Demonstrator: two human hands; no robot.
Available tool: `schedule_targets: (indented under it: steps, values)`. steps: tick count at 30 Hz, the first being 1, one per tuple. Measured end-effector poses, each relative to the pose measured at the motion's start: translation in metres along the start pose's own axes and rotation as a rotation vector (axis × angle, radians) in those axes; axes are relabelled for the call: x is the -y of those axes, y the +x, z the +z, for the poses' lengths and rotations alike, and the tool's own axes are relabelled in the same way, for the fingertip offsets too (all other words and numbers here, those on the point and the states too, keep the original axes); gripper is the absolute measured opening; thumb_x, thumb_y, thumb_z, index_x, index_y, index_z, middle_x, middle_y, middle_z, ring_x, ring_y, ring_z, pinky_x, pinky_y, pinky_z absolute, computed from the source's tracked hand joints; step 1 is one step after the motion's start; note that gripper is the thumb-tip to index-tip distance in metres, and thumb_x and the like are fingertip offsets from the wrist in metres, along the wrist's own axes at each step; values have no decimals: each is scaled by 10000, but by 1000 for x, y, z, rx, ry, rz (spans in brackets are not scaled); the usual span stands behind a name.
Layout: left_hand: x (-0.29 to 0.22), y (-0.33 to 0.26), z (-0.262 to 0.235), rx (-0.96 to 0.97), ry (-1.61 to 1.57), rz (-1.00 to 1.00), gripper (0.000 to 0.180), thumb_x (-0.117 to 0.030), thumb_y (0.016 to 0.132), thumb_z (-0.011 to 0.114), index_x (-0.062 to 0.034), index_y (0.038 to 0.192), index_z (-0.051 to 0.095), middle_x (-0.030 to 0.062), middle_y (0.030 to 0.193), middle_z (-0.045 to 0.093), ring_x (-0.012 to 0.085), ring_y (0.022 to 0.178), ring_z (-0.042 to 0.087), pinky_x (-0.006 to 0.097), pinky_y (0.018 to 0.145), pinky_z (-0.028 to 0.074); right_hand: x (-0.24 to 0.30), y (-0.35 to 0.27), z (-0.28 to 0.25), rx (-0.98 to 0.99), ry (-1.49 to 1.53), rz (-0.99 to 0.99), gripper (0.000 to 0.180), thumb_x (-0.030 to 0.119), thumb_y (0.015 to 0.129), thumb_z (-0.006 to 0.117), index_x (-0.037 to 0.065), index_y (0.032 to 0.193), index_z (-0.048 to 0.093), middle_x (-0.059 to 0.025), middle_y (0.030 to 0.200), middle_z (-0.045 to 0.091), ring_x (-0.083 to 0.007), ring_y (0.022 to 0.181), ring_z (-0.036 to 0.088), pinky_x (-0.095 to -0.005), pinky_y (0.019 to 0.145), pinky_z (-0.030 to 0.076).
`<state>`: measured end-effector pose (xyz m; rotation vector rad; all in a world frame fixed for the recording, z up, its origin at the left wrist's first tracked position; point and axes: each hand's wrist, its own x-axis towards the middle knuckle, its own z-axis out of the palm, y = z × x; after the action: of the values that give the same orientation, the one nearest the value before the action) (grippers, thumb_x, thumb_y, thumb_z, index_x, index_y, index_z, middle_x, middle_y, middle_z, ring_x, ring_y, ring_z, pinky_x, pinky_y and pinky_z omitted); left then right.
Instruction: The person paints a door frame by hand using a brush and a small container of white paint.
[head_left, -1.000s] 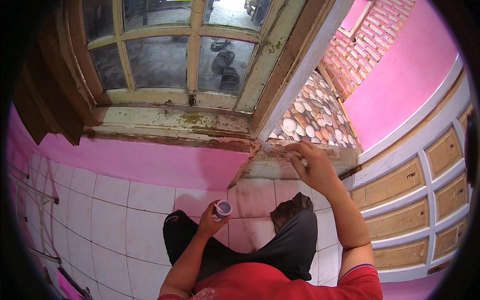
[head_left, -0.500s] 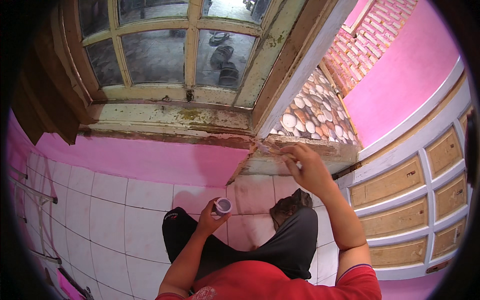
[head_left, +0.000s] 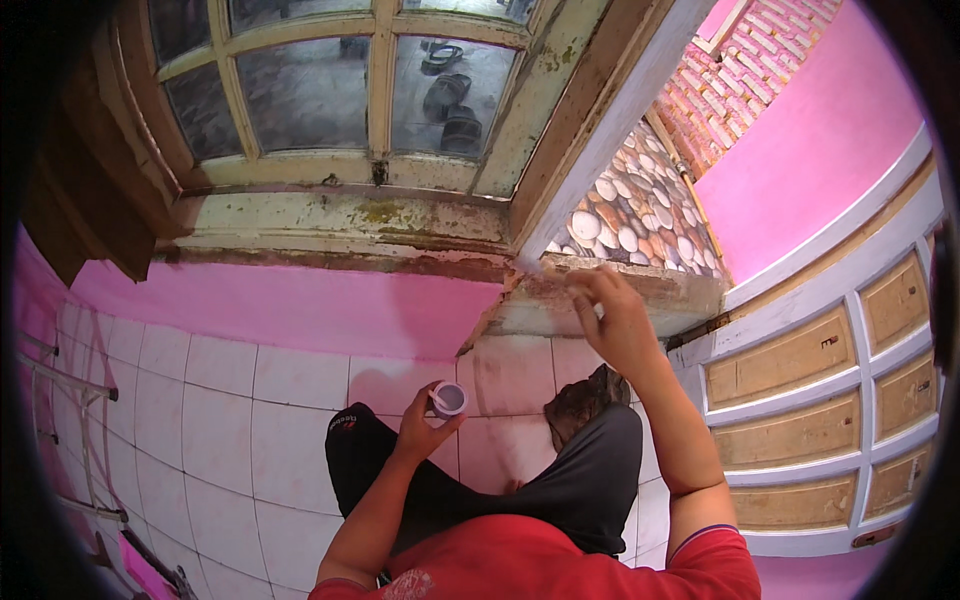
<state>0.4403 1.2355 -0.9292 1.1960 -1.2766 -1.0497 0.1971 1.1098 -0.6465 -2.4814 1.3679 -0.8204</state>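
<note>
My left hand (head_left: 420, 425) is closed around a small round cup (head_left: 449, 400) with pale greyish paint inside, held above my lap. A thin white stick (head_left: 437, 397) leans at the cup's rim. My right hand (head_left: 615, 315) reaches up to the foot of the door frame, its fingers pinched on a small paintbrush (head_left: 553, 274) that is smeared by motion. The brush's tip is at the lower corner of the whitish frame post (head_left: 560, 190), where it meets the worn sill; whether it touches the wood I cannot tell.
A weathered window (head_left: 380, 110) with peeling cream paint rises ahead, over a pink wall (head_left: 330, 305). A door with brown panels (head_left: 790, 440) stands at right. A dark crumpled bag-like thing (head_left: 580, 405) lies by my right knee on white floor tiles (head_left: 300, 375). A metal rack (head_left: 85, 440) is at left.
My right hand has moved slightly up with the brush, whose tip has shifted up and right along the post's foot. The left hand holds the cup nearly where it was.
</note>
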Motion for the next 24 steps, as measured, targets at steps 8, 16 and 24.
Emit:
schedule_targets:
  steps: [8, 16, 24]
  values:
    - [-6, 15, -3, 40, -39, 26, 747, -60, 804, 866, -21, 1440, 476, 134, 1441, 546, 231, 1323, 550, 389, 1116, 458, 29, -41, -11, 7, 220, 127, 162, 32, 923, 693, 3, 1083, 694, -147, 974, 722, -260, 846, 719, -338, 732, 546]
    - [0, 14, -5, 12, 43, 81, 754, -83, 795, 868, -60, 1449, 494, 106, 1448, 552, 233, 1333, 541, 381, 1123, 436, 46, -78, 56, 240, 428, 169, 189, 30, 898, 720, 12, 1082, 681, -145, 909, 696, -258, 740, 713, -342, 659, 558]
    - [2, 11, -3, -20, 106, 112, 746, -110, 768, 878, -47, 1419, 518, 149, 1376, 582, 294, 1280, 586, 377, 1070, 476, 41, -87, 109, 282, 334, 144, 163, 87, 911, 688, 21, 1058, 665, -160, 931, 684, -319, 743, 704, -397, 657, 561]
